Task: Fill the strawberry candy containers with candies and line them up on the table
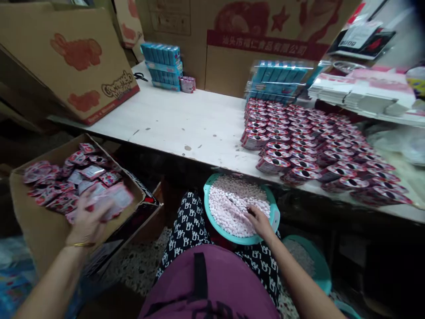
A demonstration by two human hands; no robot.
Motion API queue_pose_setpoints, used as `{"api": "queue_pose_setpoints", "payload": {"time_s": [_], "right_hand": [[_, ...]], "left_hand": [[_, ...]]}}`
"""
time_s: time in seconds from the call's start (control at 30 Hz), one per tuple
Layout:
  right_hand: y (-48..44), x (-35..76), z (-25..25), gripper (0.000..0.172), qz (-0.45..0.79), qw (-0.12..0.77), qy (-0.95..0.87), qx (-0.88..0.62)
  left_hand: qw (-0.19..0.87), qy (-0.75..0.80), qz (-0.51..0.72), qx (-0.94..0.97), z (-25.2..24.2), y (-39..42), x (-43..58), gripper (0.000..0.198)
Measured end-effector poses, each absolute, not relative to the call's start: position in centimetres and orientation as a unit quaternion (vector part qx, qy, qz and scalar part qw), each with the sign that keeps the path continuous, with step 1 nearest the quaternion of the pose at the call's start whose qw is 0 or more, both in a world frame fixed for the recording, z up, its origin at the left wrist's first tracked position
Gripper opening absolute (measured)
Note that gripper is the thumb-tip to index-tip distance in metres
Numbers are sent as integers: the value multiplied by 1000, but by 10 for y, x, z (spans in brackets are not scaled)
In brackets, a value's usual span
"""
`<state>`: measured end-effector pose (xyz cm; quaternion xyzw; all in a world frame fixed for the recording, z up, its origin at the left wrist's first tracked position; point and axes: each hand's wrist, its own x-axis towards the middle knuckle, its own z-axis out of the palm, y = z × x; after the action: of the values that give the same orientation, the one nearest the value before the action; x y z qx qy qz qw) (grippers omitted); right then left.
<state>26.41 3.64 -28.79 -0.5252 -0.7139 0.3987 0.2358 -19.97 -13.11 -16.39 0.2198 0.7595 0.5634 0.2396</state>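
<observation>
My left hand is over an open cardboard box at the left, closed around a small pink printed packet that is blurred by motion. Beneath it, the box holds a heap of similar red and pink packets. My right hand reaches into a turquoise basin of small white and pale pink pellets. Its fingers are bent together at the pellets' surface. A small dark spot shows at the fingertips, and I cannot make out what they hold.
Rows of small red packs with round holes on top cover the right of the white table. Blue packs and scissors lie farther back. A large carton stands left. Another turquoise basin sits low at right.
</observation>
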Motion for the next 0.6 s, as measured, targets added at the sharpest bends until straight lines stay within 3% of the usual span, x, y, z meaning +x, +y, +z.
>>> {"api": "queue_pose_setpoints", "payload": {"time_s": [0.1, 0.2, 0.37, 0.6], "right_hand": [[38, 273, -269, 34, 397, 236, -721, -516], [37, 282, -238, 33, 388, 239, -731, -508], [38, 292, -183, 29, 362, 208, -764, -491], [42, 301, -174, 29, 362, 171, -778, -485]], "left_hand": [[491, 588, 570, 298, -151, -84, -103, 58], [535, 545, 521, 382, -169, -38, -26, 53], [512, 527, 500, 458, -212, 7, 35, 45], [652, 486, 582, 34, -229, 28, 63, 34]]}}
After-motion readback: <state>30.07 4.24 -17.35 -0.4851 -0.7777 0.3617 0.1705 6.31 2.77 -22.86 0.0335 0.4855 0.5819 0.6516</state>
